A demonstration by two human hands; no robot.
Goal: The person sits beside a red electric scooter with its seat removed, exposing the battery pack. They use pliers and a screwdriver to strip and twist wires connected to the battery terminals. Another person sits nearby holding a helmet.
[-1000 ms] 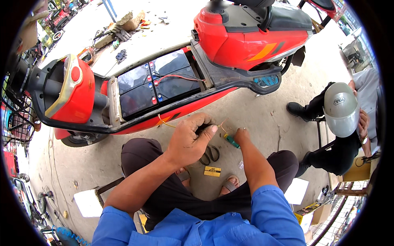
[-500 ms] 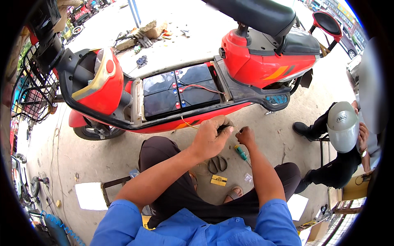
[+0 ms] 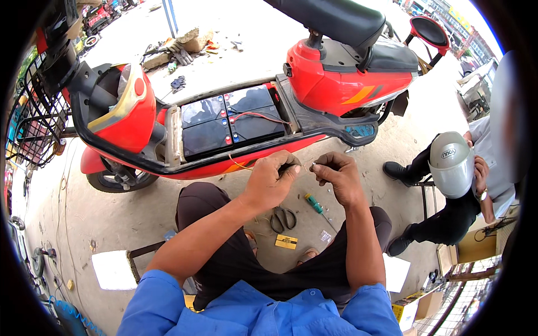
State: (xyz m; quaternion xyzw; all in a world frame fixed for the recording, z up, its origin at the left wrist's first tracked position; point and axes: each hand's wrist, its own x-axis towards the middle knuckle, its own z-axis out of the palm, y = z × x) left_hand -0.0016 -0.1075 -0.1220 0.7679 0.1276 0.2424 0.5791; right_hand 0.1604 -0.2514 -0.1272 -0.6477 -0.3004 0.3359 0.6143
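Note:
My left hand (image 3: pixel 276 176) is closed round a thin yellow wire (image 3: pixel 239 163) that runs toward the red scooter (image 3: pixel 353 78). My right hand (image 3: pixel 336 173) is pinched close beside it, apparently on the wire's end, though what is between the fingers is too small to tell. The scooter's floor is open, showing several black batteries (image 3: pixel 204 134) with red and blue terminals and cables. Below my hands, on the ground, lie a green-handled screwdriver (image 3: pixel 314 203), black scissors (image 3: pixel 283 220), a small yellow card or box (image 3: pixel 286 242) and a little clear bag (image 3: pixel 326 236).
A seated person (image 3: pixel 493 151) at the right holds a grey helmet (image 3: pixel 451 165). A wire basket (image 3: pixel 33 123) hangs at the scooter's left. A white pad (image 3: pixel 112 269) is at lower left, cartons (image 3: pixel 426 305) at lower right, rubble and gloves (image 3: pixel 185 50) behind the scooter.
My right hand has come up from beside the screwdriver to just beside my left hand, which stays closed on the wire. The view has also shifted.

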